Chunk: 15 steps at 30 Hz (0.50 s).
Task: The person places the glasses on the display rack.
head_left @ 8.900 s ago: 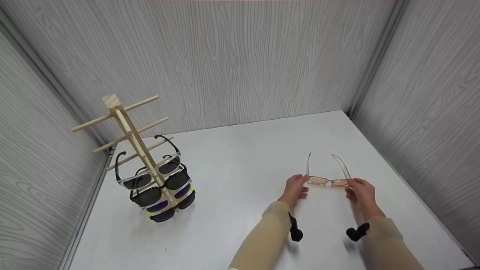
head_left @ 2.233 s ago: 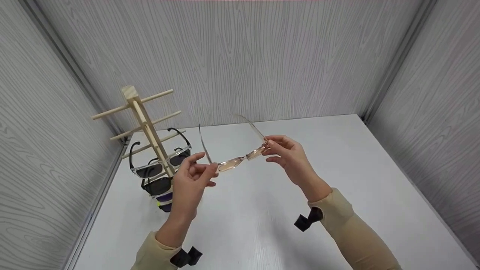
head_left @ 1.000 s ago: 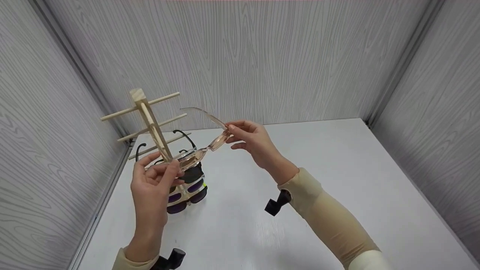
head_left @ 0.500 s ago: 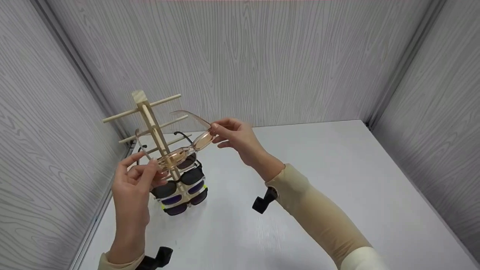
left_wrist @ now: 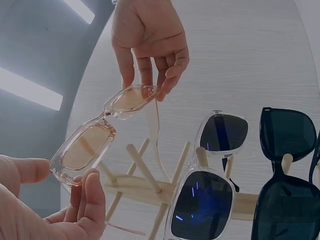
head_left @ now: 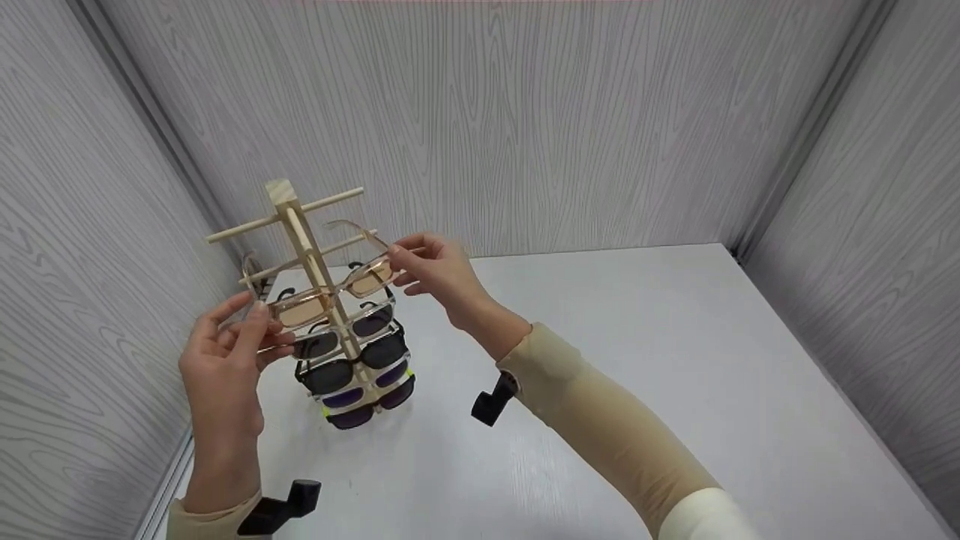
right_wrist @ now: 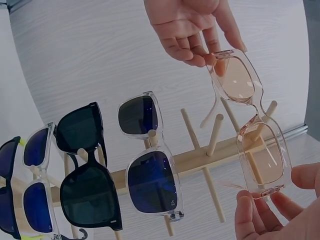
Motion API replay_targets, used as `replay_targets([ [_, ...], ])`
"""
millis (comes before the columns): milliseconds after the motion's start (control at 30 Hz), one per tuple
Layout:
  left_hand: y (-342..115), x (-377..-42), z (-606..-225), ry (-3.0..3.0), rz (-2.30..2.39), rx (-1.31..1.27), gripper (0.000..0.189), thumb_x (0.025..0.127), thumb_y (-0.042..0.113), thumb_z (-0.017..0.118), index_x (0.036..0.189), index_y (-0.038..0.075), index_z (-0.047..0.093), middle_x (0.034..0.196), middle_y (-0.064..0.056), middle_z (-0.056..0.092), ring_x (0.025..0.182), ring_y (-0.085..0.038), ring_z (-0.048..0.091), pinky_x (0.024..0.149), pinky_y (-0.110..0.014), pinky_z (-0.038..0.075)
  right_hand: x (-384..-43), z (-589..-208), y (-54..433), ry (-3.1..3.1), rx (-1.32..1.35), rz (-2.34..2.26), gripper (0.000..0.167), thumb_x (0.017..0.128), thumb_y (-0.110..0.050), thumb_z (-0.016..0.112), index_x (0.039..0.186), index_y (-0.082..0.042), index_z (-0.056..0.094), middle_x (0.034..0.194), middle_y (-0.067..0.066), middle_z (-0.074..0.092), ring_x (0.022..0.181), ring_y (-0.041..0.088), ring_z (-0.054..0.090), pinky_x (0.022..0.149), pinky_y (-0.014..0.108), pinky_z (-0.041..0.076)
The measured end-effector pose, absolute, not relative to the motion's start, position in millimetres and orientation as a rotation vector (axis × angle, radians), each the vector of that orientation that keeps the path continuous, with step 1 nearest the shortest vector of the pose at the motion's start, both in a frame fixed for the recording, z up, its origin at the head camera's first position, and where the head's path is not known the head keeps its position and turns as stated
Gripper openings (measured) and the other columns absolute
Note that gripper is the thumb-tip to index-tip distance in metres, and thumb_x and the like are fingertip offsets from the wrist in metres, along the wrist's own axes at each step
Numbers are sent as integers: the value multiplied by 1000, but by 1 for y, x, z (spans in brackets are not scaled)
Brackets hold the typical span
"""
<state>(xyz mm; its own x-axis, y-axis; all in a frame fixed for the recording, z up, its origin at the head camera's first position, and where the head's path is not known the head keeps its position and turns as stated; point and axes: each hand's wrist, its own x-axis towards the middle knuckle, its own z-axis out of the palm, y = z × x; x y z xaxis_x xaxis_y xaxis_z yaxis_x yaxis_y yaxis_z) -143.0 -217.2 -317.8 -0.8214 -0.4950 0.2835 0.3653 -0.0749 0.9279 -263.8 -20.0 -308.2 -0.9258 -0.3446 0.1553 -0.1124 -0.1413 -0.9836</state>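
Note:
A pair of glasses [head_left: 302, 309] with a clear pinkish frame and pale orange lenses is held up by both hands, one at each end. My left hand [head_left: 225, 367] pinches the left hinge corner between thumb and fingers; my right hand [head_left: 442, 281] pinches the right one. Both temples are unfolded and point back toward the wooden display rack [head_left: 281, 192]. In the head view the bridge overlaps the rack's post, above the topmost hung sunglasses [head_left: 373, 321], which have a clear frame. In the right wrist view, pegs [right_wrist: 215, 132] stand just behind the orange lenses.
Black-framed sunglasses [head_left: 328, 377] hang on the rack below the clear pair, with further dark-lensed pairs [head_left: 352, 417] under them. A bare crossbar [head_left: 334, 199] juts out at the rack's top. The white table [head_left: 637, 360] extends right, with grey wood-grain panels [head_left: 525, 120] around it.
The glasses were lifted from the table's right side and carried left to the rack. Over the last second both hands moved further left, bringing the bridge in front of the post.

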Motion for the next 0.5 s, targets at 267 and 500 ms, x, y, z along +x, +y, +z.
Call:
replay_targets([
  [267, -227, -157, -323, -1596, -1933, 168, 39, 87, 18, 66, 118, -2, 55, 80, -13, 59, 65, -20, 64, 60, -25, 54, -269, -306, -30, 2001, -479, -2166, 19, 91, -20, 62, 102, -5, 61, 97, 15, 64, 88, 35, 63, 67, 32, 54],
  [500, -237, -163, -327, -1609, -1897, 203, 34, 86, 19, 68, 111, -1, 58, 79, -13, 62, 64, -20, 64, 57, -24, 54, -268, -307, -37, 2022, -436, -2135, 19, 90, -21, 62, 103, -7, 61, 97, 12, 64, 83, 29, 65, 71, 36, 54],
])
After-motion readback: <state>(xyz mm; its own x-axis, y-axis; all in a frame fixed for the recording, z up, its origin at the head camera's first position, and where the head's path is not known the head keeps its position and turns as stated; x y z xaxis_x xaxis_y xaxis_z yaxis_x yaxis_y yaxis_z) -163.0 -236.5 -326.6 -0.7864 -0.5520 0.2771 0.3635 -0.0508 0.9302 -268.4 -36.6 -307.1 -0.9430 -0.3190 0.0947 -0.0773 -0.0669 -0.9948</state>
